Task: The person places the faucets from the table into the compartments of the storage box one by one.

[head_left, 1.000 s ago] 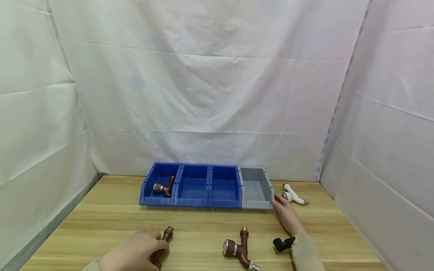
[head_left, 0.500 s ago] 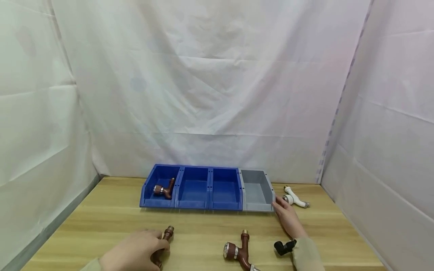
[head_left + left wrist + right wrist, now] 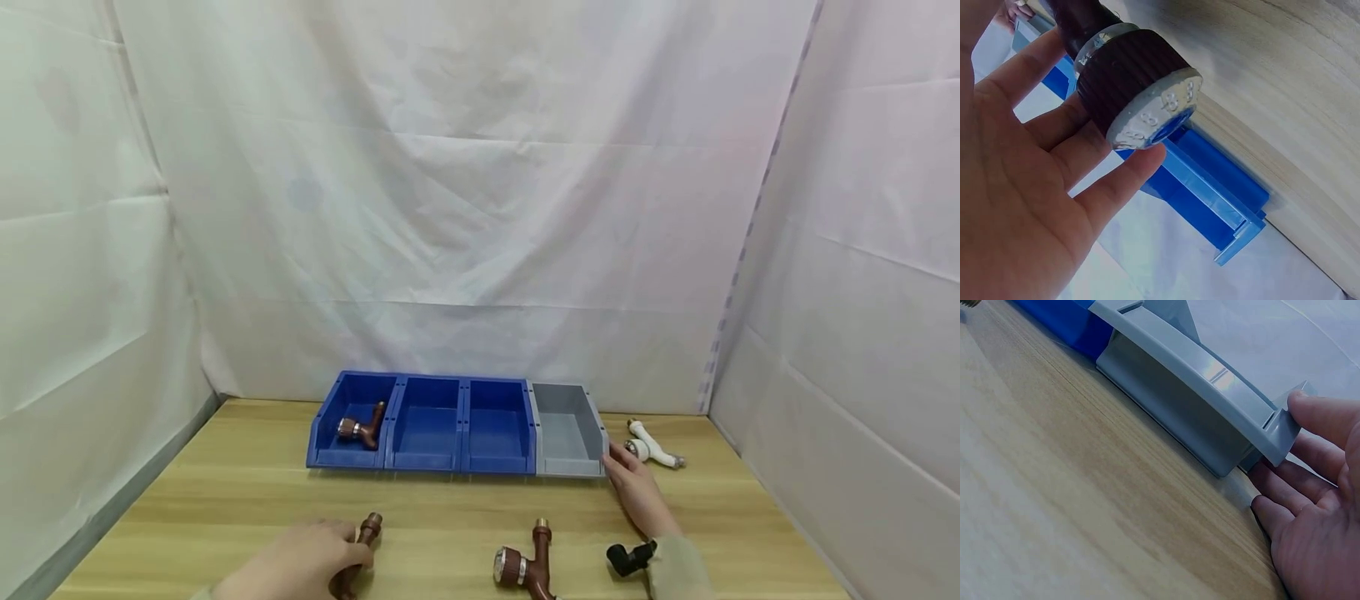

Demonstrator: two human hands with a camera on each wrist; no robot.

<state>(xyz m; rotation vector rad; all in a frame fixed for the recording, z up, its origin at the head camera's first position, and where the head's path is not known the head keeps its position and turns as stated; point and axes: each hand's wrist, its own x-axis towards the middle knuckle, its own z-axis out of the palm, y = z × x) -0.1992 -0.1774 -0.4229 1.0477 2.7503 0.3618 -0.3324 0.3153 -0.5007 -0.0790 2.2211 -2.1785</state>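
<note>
My left hand [image 3: 296,560] grips a brown faucet [image 3: 369,530] low over the front left of the table. Its ribbed handle [image 3: 1132,75], with a silver cap, shows by the spread fingers in the left wrist view; part of the faucet's body is hidden by the hand. At the right end of the bin row, my right hand [image 3: 637,493] holds the front corner of a grey storage bin [image 3: 573,467]. In the right wrist view, the thumb [image 3: 1310,412] lies on the bin's edge and the other fingers are behind and below it.
Three blue bins [image 3: 423,461] adjoin the grey one; the leftmost contains a brown faucet [image 3: 369,432]. Another brown faucet [image 3: 534,570] lies at front centre. A black elbow fitting [image 3: 630,558] sits by the right sleeve, and a white faucet [image 3: 656,450] lies right of the bins.
The head view has tilted slightly, so the bins and table appear a little lower. Both hands keep their holds, with no clear movement over the table.
</note>
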